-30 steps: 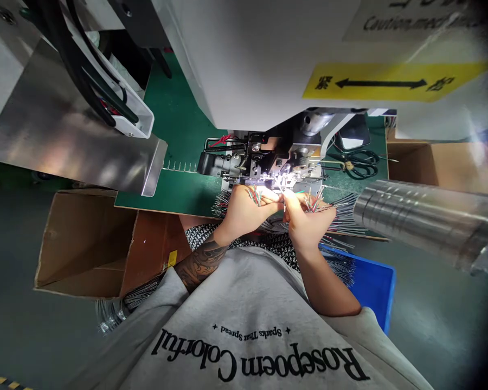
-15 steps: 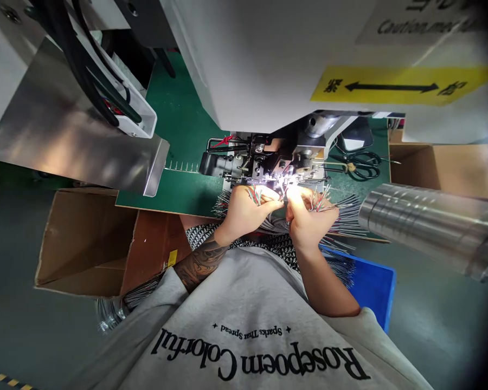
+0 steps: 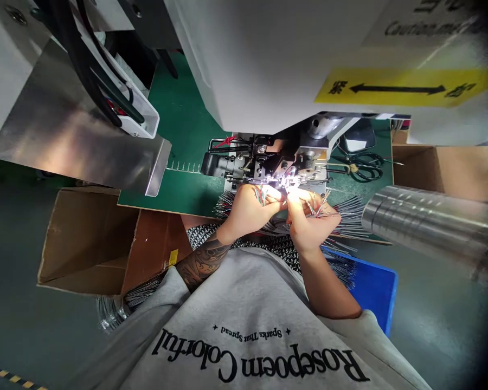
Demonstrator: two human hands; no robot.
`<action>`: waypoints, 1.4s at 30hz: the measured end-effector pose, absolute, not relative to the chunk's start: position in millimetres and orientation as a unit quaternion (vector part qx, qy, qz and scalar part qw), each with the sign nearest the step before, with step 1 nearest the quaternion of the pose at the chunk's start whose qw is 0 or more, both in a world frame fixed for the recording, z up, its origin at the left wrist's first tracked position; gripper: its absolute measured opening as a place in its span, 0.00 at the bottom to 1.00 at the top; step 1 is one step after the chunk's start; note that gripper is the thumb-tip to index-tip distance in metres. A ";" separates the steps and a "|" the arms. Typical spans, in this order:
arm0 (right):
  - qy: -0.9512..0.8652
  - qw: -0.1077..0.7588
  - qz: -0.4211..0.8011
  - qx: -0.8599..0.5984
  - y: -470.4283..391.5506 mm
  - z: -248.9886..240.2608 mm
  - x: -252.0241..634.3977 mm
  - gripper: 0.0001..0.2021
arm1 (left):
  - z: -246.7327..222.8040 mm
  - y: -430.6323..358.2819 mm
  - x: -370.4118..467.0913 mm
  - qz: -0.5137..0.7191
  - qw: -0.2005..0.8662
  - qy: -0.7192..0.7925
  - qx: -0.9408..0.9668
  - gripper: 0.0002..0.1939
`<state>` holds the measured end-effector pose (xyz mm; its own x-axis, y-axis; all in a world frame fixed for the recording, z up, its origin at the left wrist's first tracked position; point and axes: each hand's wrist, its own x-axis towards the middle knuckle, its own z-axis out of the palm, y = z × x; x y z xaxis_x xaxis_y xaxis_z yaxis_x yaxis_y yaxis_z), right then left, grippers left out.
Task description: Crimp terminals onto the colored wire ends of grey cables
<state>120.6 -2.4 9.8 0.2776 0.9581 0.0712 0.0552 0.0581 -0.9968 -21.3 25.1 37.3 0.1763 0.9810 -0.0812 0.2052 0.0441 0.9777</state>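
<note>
Both hands meet under the bright light at the head of a crimping machine (image 3: pixel 264 154). My left hand (image 3: pixel 250 210) is closed, with thin coloured wires (image 3: pixel 261 194) sticking up between its fingers. My right hand (image 3: pixel 312 219) pinches close beside it, also with red, green and white wire ends (image 3: pixel 318 205) poking out. The fingertips nearly touch the machine's lit working point; glare hides the exact contact there. A bundle of grey cables (image 3: pixel 352 216) lies at the bench edge under and to the right of my hands, with more cable ends (image 3: pixel 224 205) on the left.
A metal chute (image 3: pixel 85 124) and a terminal strip (image 3: pixel 184 167) are at left. An open cardboard box (image 3: pixel 89 238) stands below. A blue bin (image 3: pixel 376 292) and a large metallic roll (image 3: pixel 427 222) sit at right. The white machine housing (image 3: pixel 248 65) hangs overhead.
The whole view has shifted slightly to the right. Both hands remain at the machine's working point, and the wire ends in my right hand have tilted a little.
</note>
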 end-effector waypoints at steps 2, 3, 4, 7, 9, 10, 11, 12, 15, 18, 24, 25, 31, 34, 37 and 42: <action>-0.444 0.592 0.371 -0.560 -2.1 11.7 118.8 0.19 | 39.0 25.8 -21.2 0.383 0.506 0.516 0.576 0.32; -0.440 0.601 0.362 -0.561 -1.5 12.8 117.8 0.20 | 39.0 25.9 -21.2 0.385 0.505 0.520 0.572 0.31; -0.441 0.600 0.364 -0.560 -0.8 14.0 117.0 0.20 | 38.5 25.7 -21.2 0.388 0.504 0.524 0.567 0.29; -0.438 0.603 0.371 -0.554 0.9 17.3 116.3 0.22 | 34.1 23.1 -21.0 0.399 0.494 0.537 0.555 0.22; -0.442 0.600 0.377 -0.550 0.6 18.7 117.5 0.21 | 30.1 19.7 -21.0 0.404 0.487 0.546 0.549 0.19; -0.446 0.597 0.380 -0.548 0.2 19.0 118.5 0.21 | 28.5 17.7 -21.1 0.404 0.483 0.550 0.547 0.18; -0.450 0.593 0.384 -0.546 -0.2 19.1 119.4 0.21 | 27.5 15.8 -21.1 0.405 0.478 0.553 0.549 0.17; -0.453 0.589 0.389 -0.545 -0.6 18.9 120.3 0.20 | 27.1 14.0 -21.2 0.407 0.471 0.554 0.553 0.16; -0.452 0.579 0.407 -0.543 -0.7 17.6 121.9 0.17 | 28.2 9.8 -20.9 0.413 0.443 0.552 0.572 0.13; -0.441 0.573 0.420 -0.549 1.2 16.8 121.9 0.14 | 27.2 7.2 -19.8 0.424 0.416 0.555 0.582 0.12; -0.436 0.570 0.429 -0.549 5.9 20.1 122.8 0.19 | 11.9 4.4 -16.4 0.449 0.404 0.554 0.574 0.12; -0.438 0.568 0.430 -0.548 6.6 20.5 123.1 0.20 | 9.8 4.3 -15.7 0.452 0.402 0.554 0.572 0.11; -0.439 0.562 0.452 -0.535 9.1 19.9 123.9 0.18 | 8.8 4.3 -11.7 0.484 0.375 0.551 0.567 0.11; -0.438 0.569 0.450 -0.530 8.2 18.7 124.4 0.18 | 13.1 3.8 -10.9 0.494 0.364 0.546 0.570 0.10; -0.443 0.572 0.449 -0.525 7.0 16.2 125.2 0.17 | 17.7 3.2 -11.1 0.500 0.357 0.542 0.573 0.10; -0.450 0.570 0.444 -0.525 5.6 10.6 126.6 0.17 | 20.9 2.9 -12.3 0.489 0.346 0.549 0.583 0.09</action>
<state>126.6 5.6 10.6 0.2014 0.9784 0.0462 -0.0342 0.0542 -0.9979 -12.3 2.9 20.9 -0.0804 0.9786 0.1896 0.3011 -0.1575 0.9405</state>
